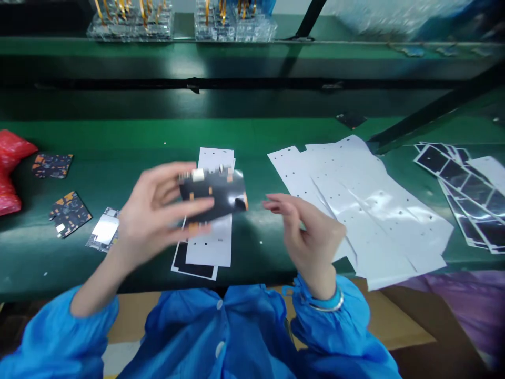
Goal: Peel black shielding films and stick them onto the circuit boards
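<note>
In the head view my left hand [152, 210] holds a black circuit board [226, 196] by its left side, with fingers across its face. The board is raised and slightly blurred over a small stack of white perforated sheets [215, 247]; a black-faced sheet [193, 266] pokes out under them. To the right of the board, apart from it, is my right hand [310, 229]. Its thumb and fingers are bent close together, and whether anything small is between them cannot be made out.
Loose circuit boards [71, 213] and a red bag [11, 171] lie at the left. White sheets [379, 210] spread over the right side, beside black-panelled sheets [469, 189]. Clear trays [236, 26] stand on the shelf [181, 66]; a dark post [430, 116] slants at the right.
</note>
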Available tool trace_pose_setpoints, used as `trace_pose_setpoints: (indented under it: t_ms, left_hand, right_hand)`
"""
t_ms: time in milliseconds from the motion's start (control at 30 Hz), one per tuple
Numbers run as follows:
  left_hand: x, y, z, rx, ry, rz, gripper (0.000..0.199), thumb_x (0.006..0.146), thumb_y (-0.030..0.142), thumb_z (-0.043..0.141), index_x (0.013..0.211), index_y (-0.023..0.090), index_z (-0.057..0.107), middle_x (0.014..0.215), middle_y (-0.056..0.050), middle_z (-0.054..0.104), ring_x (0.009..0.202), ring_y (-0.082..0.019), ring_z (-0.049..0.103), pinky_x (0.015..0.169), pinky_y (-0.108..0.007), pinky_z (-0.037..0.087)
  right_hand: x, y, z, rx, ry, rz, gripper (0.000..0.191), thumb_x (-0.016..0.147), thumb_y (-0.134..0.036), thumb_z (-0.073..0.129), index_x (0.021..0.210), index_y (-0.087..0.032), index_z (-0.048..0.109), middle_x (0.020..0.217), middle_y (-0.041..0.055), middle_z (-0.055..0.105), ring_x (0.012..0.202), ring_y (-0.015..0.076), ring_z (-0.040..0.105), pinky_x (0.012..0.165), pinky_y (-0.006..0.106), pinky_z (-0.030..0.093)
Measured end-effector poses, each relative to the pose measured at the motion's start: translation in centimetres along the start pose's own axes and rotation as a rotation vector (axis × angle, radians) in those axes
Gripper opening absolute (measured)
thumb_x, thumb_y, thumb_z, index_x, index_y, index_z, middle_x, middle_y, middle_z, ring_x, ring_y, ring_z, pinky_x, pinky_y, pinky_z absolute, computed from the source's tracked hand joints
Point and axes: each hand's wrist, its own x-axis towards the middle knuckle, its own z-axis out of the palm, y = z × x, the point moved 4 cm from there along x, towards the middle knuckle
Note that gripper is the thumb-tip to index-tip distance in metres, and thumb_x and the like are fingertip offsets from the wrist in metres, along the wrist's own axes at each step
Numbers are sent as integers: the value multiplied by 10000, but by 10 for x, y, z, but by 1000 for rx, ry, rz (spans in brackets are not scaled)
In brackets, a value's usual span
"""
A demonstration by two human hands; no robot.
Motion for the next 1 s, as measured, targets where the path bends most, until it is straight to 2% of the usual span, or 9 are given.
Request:
trace_pose_setpoints:
  t_ms: [67,133,233,333,433,600,733,867,1000]
  left_hand:
    - [42,-27,13,76,-32,62,451,771,519,866,1157,305,775,1513,-57,504,1505,-370,415,1279,-558,373]
    - [77,-61,26,178,-94,-7,832,762,613,836,1476,285,562,1678,-120,287,1575,-453,247,1281,-648,275]
    - [85,-97,38,317,-260,-173,985,843,676,717,1630,243,312,1750,-177,-17,1586,-526,63,1206,-738,295]
    - [38,-94,45,442,-446,-88,799,975,608,571,1641,278,277,1758,-140,-32,1605,-459,13,1229,-739,221]
    - [-27,-79,52,539,-572,73,599,1044,499,494,1596,297,382,1737,-122,194,1612,-384,153,1259,-714,162]
    - [-83,-67,68,635,-435,25,587,1067,431,438,1596,181,397,1693,-220,261,1583,-404,247,1248,-695,246]
    - [-82,-60,86,614,-364,-54,652,1050,473,465,1592,118,391,1686,-261,238,1581,-433,229,1245,-704,242]
    - [-72,-59,84,502,-369,-108,640,1078,455,386,1632,150,291,1721,-216,167,1610,-377,168,1281,-669,188]
    - [-82,-50,55,293,-300,-230,568,1091,416,371,1631,275,270,1745,-112,180,1614,-320,202,1292,-600,246]
  right_hand:
    - [-12,-2,24,-19,-169,-104,323,1023,-384,594,1239,-177,714,1170,132,795,1101,263,766,894,404,656]
    - [-33,-12,53,-47,-415,-286,592,965,-500,652,1425,-131,600,1477,198,622,1429,372,547,1119,594,525]
    - [-68,-14,85,-111,-738,-425,835,904,-617,656,1565,-150,448,1663,167,383,1558,431,319,1189,739,348]
    - [-85,11,83,-153,-805,-406,840,940,-645,559,1617,-195,348,1673,138,368,1582,397,276,1209,780,239]
    - [-86,57,51,-189,-730,-313,801,1002,-594,486,1666,-263,185,1667,131,382,1586,364,275,1226,782,162]
    - [-77,116,-12,-320,-582,-123,680,1059,-463,457,1668,-328,184,1628,138,459,1554,379,332,1219,777,219]
    - [-72,79,-3,-236,-507,-190,811,1006,-471,581,1674,-271,169,1671,188,366,1583,370,263,1237,733,245]
    - [-92,15,54,-51,-805,-392,1163,843,-668,704,1666,-86,125,1696,243,256,1617,368,112,1270,644,270]
    - [-111,-3,74,-130,-828,-423,939,896,-428,757,1611,-25,299,1669,241,327,1585,354,268,1268,540,363]
